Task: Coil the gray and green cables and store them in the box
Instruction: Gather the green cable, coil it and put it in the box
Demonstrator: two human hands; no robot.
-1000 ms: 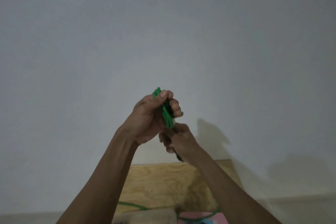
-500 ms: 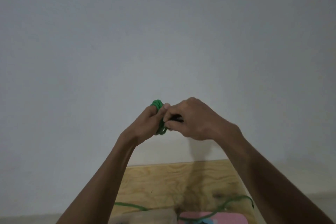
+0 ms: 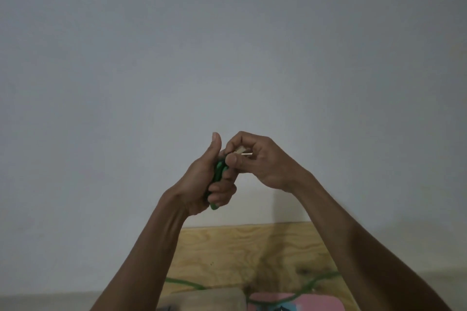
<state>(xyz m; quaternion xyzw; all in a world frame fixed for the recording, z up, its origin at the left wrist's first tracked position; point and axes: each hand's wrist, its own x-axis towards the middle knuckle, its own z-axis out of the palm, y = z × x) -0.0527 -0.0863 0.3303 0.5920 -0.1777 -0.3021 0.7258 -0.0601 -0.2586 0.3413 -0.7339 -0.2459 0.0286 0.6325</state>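
light: dim, flat, grayish | shadows: soft forearm shadow on the plywood tabletop, faint one on the wall beside the right wrist | glare: none | sharpness: soft, grainy throughout; hands slightly smeared | edges: bottom strip blurred, corners darker

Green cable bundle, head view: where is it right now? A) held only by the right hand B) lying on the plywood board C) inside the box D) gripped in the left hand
D: the left hand is closed around the green cable bundle, raised in front of the wall, while the right hand pinches at its top end.
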